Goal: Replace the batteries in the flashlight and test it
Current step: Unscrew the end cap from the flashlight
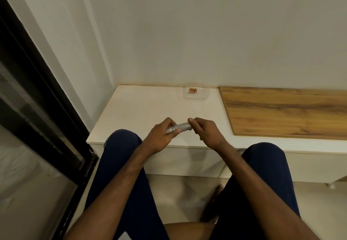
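Observation:
A small silver flashlight (181, 127) is held level above the front of the white table (142, 108), between both hands. My left hand (161, 136) wraps around its left end, where a dark ring shows. My right hand (205, 131) pinches its right end with thumb and fingertips. At the back of the table, by the wall, a clear plastic tray (196, 93) holds copper-coloured batteries (192, 90).
A wooden board (285, 112) covers the right part of the table. A dark-framed glass door (37, 108) runs down the left side. My knees in dark blue trousers sit against the table's front edge, with a bare foot on the pale floor below.

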